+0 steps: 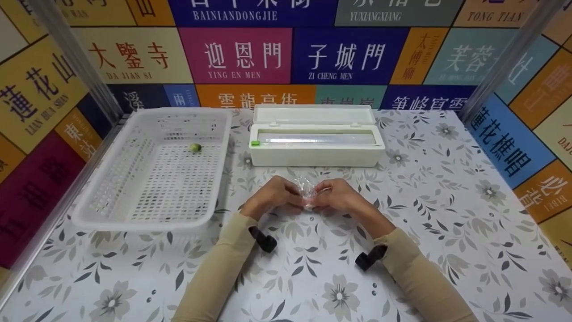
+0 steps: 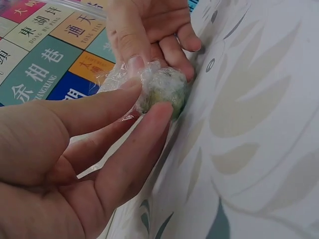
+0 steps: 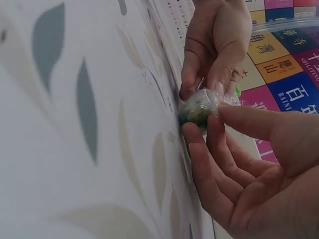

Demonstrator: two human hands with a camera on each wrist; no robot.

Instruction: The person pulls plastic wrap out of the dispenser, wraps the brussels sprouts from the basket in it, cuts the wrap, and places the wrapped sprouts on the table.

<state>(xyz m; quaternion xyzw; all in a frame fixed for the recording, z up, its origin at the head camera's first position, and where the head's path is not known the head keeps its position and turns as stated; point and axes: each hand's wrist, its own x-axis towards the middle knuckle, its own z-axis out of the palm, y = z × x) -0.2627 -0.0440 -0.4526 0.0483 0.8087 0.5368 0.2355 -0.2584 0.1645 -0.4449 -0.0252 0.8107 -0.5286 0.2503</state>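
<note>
Between both hands is a small round green fruit (image 2: 174,97) wrapped in clear cling film (image 1: 305,184), held low over the table. My left hand (image 1: 275,194) pinches the bundle between thumb and fingers from the left. From the other side, my right hand (image 1: 344,195) grips it with its thumb and fingertips. In the right wrist view the green underside of the fruit (image 3: 197,118) shows below the crinkled film. Loose film bunches up above the fingers in the head view.
A white perforated basket (image 1: 214,188) stands at the left with one small green fruit (image 1: 195,147) inside. Behind the hands sits a white cling film box (image 1: 313,156), lid raised, a roll and a green slider (image 1: 255,143) visible. Flowered cloth (image 1: 447,214) covers the table.
</note>
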